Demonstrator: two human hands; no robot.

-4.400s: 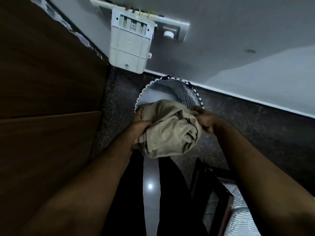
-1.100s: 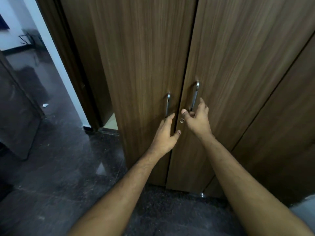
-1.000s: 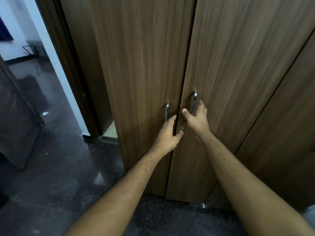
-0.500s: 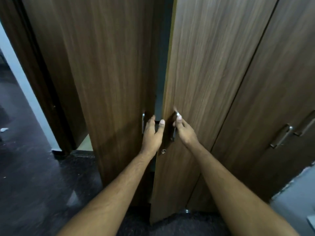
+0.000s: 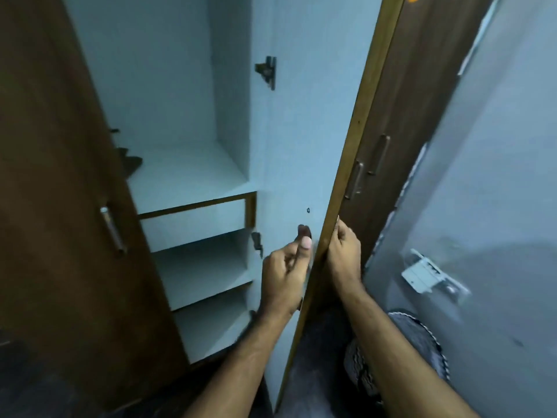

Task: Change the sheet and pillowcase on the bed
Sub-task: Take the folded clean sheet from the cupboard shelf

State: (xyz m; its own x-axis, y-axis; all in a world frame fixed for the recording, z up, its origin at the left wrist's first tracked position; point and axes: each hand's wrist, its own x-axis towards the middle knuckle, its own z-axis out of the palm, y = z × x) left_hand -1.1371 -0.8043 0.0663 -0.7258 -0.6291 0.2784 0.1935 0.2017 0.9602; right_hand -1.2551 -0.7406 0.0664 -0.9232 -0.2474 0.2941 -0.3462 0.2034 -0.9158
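No sheet or pillowcase shows in this view. I stand at a brown wardrobe with both doors swung apart. My right hand (image 5: 343, 251) grips the front edge of the right wardrobe door (image 5: 304, 131), whose pale inner face is turned toward me. My left hand (image 5: 286, 267) hovers just left of that door with loosely curled fingers and thumb up, holding nothing. The left wardrobe door (image 5: 60, 206) stands open at the left, its metal handle (image 5: 113, 230) free. Inside are pale blue shelves (image 5: 187, 173) and a drawer front (image 5: 193, 223); nothing is visible on them.
More closed wardrobe doors with metal handles (image 5: 355, 179) lie behind the open right door. A round basket with a patterned rim (image 5: 422, 336) sits on the dark floor at the lower right, below a white wall box (image 5: 422, 274).
Earlier both hands held a bundled beige cloth over the basket. Since then they took the wardrobe handles and pulled the doors wide open. My left hand has let go of its handle.
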